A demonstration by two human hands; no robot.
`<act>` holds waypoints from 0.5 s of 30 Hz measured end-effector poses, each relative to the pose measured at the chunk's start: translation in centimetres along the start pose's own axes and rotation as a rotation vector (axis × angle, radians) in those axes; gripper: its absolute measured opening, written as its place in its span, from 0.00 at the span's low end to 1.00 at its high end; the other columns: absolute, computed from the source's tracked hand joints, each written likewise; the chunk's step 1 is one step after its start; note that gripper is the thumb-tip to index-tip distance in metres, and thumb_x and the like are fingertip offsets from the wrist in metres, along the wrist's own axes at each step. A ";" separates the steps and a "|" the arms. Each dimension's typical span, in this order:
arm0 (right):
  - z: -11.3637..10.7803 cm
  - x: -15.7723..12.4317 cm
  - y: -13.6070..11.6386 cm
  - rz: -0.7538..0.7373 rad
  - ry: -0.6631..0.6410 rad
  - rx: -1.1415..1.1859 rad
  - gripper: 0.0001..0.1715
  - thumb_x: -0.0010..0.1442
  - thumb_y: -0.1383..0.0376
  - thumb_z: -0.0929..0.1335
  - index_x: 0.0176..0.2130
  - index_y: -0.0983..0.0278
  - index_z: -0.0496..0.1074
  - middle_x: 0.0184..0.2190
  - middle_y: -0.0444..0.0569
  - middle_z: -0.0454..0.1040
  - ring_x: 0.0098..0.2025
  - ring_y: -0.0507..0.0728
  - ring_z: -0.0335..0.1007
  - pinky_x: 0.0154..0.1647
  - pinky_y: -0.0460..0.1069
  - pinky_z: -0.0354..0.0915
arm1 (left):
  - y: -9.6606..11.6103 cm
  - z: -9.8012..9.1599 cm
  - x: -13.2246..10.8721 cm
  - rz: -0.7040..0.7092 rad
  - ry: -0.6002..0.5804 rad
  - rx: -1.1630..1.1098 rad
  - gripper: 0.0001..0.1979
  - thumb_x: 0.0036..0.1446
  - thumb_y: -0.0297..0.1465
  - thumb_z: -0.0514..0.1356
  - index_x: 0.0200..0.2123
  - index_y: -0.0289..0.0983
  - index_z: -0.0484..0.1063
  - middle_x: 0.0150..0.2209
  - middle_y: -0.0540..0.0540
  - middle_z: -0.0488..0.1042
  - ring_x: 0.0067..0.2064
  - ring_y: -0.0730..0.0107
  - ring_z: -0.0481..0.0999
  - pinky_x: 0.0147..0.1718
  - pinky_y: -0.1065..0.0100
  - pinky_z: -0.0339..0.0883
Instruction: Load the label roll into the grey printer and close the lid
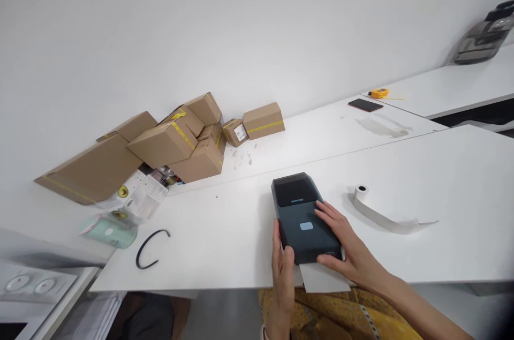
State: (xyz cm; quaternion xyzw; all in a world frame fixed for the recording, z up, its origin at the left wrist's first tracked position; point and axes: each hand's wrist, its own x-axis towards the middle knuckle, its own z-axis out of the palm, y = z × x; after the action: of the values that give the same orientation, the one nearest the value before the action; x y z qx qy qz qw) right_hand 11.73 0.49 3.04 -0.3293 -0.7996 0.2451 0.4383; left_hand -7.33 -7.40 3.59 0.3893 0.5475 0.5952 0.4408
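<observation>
A dark label printer sits on the white table near its front edge. A white label sheet sticks out of its front slot. My left hand presses against the printer's left front side, fingers held together. My right hand lies over the printer's right top, fingers spread, thumb at the front edge by the label.
A white paper roll with a loose strip trailing right lies beside the printer. A black cable loop and a mint roll are at left. Several cardboard boxes are piled by the wall. A phone and yellow tape measure lie farther back.
</observation>
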 end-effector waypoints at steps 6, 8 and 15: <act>1.5 -1.4 0.8 0.317 0.051 0.230 0.54 0.62 0.49 0.70 0.74 0.49 0.38 0.75 0.53 0.42 0.74 0.69 0.46 0.68 0.66 0.58 | -2.0 0.3 0.1 -0.039 0.075 -0.035 0.37 0.65 0.53 0.53 0.72 0.46 0.52 0.75 0.51 0.47 0.75 0.57 0.44 0.72 0.56 0.44; 1.9 -1.8 1.0 0.376 0.053 0.279 0.53 0.63 0.48 0.69 0.74 0.49 0.37 0.75 0.52 0.44 0.74 0.68 0.46 0.68 0.65 0.57 | -2.3 0.6 -0.1 -0.055 0.078 -0.010 0.37 0.65 0.53 0.53 0.72 0.46 0.51 0.75 0.50 0.46 0.75 0.57 0.44 0.72 0.57 0.45; 2.2 -2.1 1.1 0.309 0.093 0.108 0.48 0.66 0.48 0.66 0.74 0.45 0.38 0.74 0.51 0.48 0.72 0.71 0.48 0.66 0.69 0.58 | -1.4 0.9 -0.4 0.011 0.094 0.127 0.36 0.68 0.52 0.48 0.73 0.45 0.50 0.76 0.52 0.43 0.75 0.63 0.43 0.72 0.63 0.42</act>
State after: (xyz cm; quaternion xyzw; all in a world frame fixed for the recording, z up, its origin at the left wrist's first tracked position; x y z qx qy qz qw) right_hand 11.01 -0.51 0.07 -0.4352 -0.7041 0.3366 0.4490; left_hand -6.21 -7.48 2.30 0.3912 0.6023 0.5793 0.3855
